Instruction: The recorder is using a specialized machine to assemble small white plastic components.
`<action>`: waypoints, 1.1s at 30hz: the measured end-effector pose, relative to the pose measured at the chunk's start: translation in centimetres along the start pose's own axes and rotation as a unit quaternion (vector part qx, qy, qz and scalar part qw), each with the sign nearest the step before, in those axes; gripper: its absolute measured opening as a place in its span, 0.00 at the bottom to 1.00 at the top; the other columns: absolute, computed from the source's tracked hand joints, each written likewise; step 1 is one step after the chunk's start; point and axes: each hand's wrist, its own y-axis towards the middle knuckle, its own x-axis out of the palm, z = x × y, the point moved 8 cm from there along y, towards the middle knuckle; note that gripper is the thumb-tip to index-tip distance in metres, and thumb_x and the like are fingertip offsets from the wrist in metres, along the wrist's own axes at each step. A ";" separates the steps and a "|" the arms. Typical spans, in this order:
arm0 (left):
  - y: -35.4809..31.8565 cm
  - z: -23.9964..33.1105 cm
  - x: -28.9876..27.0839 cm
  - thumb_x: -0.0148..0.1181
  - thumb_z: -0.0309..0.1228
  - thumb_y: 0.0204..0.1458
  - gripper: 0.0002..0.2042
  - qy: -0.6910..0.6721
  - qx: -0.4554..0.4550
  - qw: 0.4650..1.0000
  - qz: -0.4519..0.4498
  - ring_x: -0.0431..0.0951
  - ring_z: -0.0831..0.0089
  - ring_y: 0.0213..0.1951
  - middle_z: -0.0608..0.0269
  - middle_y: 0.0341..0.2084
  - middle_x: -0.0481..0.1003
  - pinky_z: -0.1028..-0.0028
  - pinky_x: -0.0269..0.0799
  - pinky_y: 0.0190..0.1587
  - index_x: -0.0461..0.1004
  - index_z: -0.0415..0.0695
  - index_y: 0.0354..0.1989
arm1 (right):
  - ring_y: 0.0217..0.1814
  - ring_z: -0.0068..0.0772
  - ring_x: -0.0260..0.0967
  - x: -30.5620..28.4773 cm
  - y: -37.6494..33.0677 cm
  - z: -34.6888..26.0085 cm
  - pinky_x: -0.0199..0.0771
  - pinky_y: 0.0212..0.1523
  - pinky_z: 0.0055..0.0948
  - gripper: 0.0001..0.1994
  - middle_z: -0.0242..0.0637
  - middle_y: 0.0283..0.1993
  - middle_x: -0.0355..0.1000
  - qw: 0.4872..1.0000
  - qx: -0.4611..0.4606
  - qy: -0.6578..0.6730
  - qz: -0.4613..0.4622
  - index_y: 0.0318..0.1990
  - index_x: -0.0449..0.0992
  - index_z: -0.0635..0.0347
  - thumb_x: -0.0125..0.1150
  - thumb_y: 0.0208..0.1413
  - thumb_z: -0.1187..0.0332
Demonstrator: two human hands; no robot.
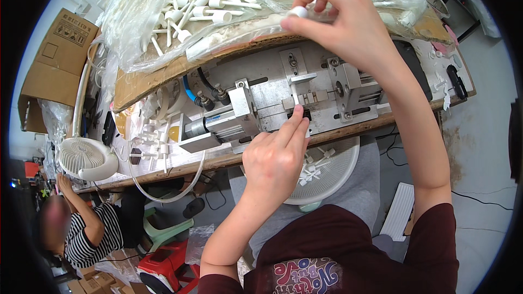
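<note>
Spreading beyond jig (318, 97): scoop pile (216, 1); basket (340, 177) below jig. Right hand (348, 16) beyond jig, fingertips pinched on scoop (298, 12). Left hand (275, 158) at jig's near edge, two fingers extended, tip at white stem (296, 99); grip can't tell.

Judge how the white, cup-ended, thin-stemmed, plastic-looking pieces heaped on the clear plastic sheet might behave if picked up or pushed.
The white pieces are probably light: they look small, with slim stems. They are likely fairly stiff, since those stems lie straight. Pushed, one might roll in an arc, because its head is round and its stem sticks out sideways.
</note>
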 end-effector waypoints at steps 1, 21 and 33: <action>0.0 0.0 0.0 0.72 0.26 0.42 0.14 -0.002 -0.002 1.000 -0.001 0.75 0.72 0.21 0.66 0.47 0.81 0.76 0.72 0.26 0.82 0.43 0.40 | 0.37 0.30 0.73 -0.6 -1.3 -0.9 0.74 0.37 0.27 0.13 0.38 0.37 0.73 0.998 -0.055 0.026 0.036 0.36 0.79 0.64 0.73 0.50 0.64; -4.6 -3.0 -3.3 0.71 0.14 0.43 0.16 -0.393 -0.205 0.892 0.083 0.81 0.66 0.46 0.50 0.49 0.74 0.71 0.85 0.46 0.80 0.36 0.43 | 0.21 0.23 0.69 5.2 -13.6 -5.2 0.67 0.26 0.23 0.09 0.45 0.52 0.79 0.975 -0.137 -0.155 -0.083 0.35 0.76 0.61 0.63 0.44 0.72; -8.7 -2.0 -2.1 0.69 0.08 0.39 0.21 -0.614 -0.234 0.753 0.026 0.82 0.56 0.45 0.43 0.48 0.72 0.60 0.85 0.48 0.74 0.31 0.45 | 0.28 0.24 0.78 3.7 -14.0 -3.7 0.76 0.30 0.21 0.11 0.42 0.42 0.80 0.983 0.042 0.166 -0.067 0.44 0.79 0.65 0.66 0.54 0.72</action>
